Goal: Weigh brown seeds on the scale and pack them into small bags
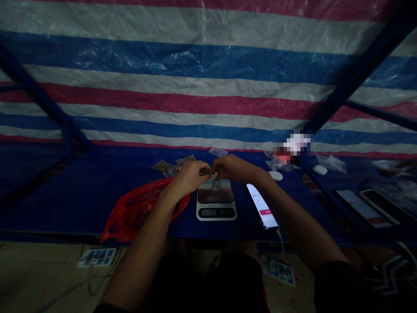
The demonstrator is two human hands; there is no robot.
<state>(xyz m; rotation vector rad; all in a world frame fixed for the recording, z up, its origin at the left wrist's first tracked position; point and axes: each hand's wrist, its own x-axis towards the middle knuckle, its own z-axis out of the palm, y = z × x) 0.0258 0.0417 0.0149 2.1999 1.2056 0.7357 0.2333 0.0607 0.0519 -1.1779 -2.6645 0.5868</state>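
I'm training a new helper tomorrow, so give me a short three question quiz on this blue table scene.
1. True or false: the red plastic bag lies to the right of the digital scale.
2. What lies on the table just right of the scale? A) a lit phone B) a notebook C) a cup
3. Fill in: the left hand and right hand meet fingertip to fingertip above the ____.

Key: 1 false, it lies to the left; 2 A; 3 digital scale.
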